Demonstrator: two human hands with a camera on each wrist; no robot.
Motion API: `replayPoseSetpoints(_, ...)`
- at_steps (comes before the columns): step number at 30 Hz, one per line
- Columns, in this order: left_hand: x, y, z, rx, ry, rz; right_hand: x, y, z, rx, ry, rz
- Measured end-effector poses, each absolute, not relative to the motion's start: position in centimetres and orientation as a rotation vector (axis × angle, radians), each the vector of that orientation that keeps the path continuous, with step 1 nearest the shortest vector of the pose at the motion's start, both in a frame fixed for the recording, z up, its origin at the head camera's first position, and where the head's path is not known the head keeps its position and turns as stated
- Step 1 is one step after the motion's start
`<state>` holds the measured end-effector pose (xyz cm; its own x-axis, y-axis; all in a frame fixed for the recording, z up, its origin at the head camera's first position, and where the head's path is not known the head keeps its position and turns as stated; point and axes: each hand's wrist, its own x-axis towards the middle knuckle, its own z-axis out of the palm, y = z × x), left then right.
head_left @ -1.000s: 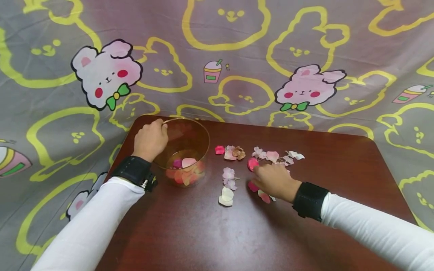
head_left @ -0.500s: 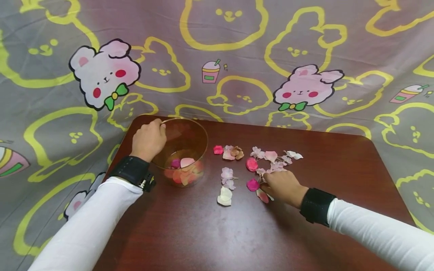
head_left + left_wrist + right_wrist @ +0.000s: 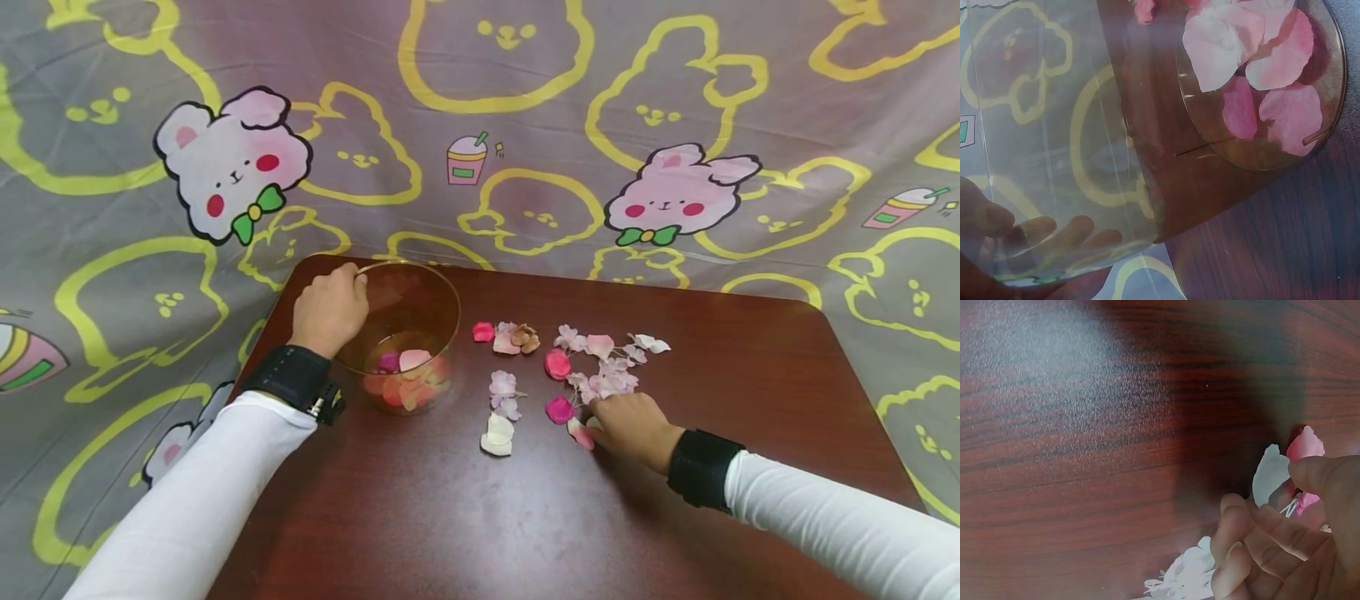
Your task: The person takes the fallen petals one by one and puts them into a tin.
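The right hand (image 3: 630,425) rests low on the table (image 3: 750,375) with its fingers curled down onto a small pale pink petal (image 3: 581,434) at its fingertips. In the right wrist view the thumb and curled fingers (image 3: 1254,531) close around pale and pink petals (image 3: 1285,469) — pinching them against the wood, though exactly how many are caught cannot be told. Just beyond the fingertips lies a magenta petal (image 3: 558,409), and a little farther out from the knuckles a loose cluster of light pink blossoms (image 3: 611,379) spreads toward a round red petal (image 3: 557,364). To the thumb side of that hand sit a cream petal (image 3: 498,435) and a lilac blossom (image 3: 504,388), well apart from the grip.

Across from it, the left hand (image 3: 330,310) grips the near rim of a clear amber glass bowl (image 3: 442,308); its fingers wrap over the edge, seen through the glass wall in the left wrist view (image 3: 1054,231). Inside the bowl, below that grip, pink and white petals (image 3: 1254,62) lie on the bottom. Both wrists wear black straps over white sleeves. Behind the table hangs a grey cloth (image 3: 480,100) printed with yellow outlines and pink bunnies.
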<state>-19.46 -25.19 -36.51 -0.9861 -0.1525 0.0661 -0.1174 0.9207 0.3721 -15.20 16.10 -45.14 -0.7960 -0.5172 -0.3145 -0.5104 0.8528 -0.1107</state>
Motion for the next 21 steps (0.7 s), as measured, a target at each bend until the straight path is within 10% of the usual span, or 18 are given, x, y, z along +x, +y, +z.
replayPoseSetpoints(21, -19.25, -25.25, -36.51, 0.2, -2.984, -0.571, -15.2, 15.52, -44.87, -0.74, 2.639, -0.214)
